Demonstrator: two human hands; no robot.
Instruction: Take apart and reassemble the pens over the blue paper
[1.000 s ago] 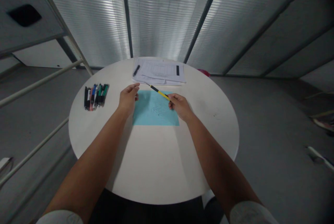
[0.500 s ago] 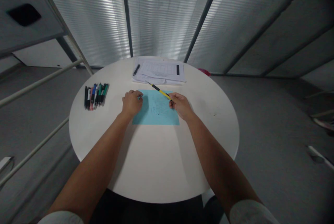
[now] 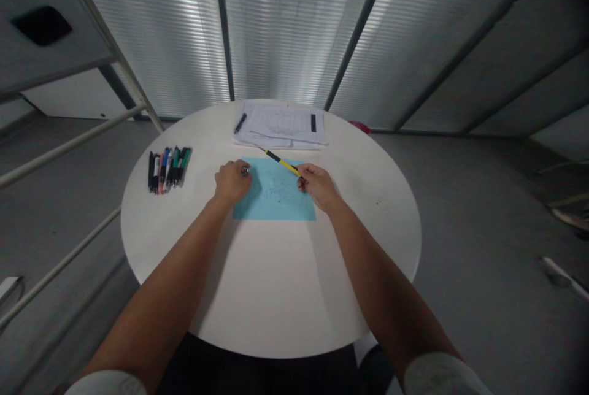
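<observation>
A yellow-and-black striped pencil [image 3: 285, 164] is pinched near one end in my right hand [image 3: 318, 185]. Its thin pointed end slants away to the upper left. My left hand [image 3: 232, 181] is closed around a small shiny metallic object [image 3: 245, 172], mostly hidden by the fingers; its kind cannot be made out. Between and beneath the two hands lies a sheet of light blue paper [image 3: 276, 210] with faint dark writing or scribbles on it. The pencil and the metallic object are apart.
On the round white table [image 3: 276, 278], a row of several pens [image 3: 169, 169] lies at the left. Printed papers [image 3: 280, 124] are stacked at the far edge, with a black pen [image 3: 240, 123] on top. A metal-framed rack [image 3: 73, 143] stands left of the table.
My left fingers have shifted slightly, so more of the small metallic object shows. The pencil and my right hand have hardly moved.
</observation>
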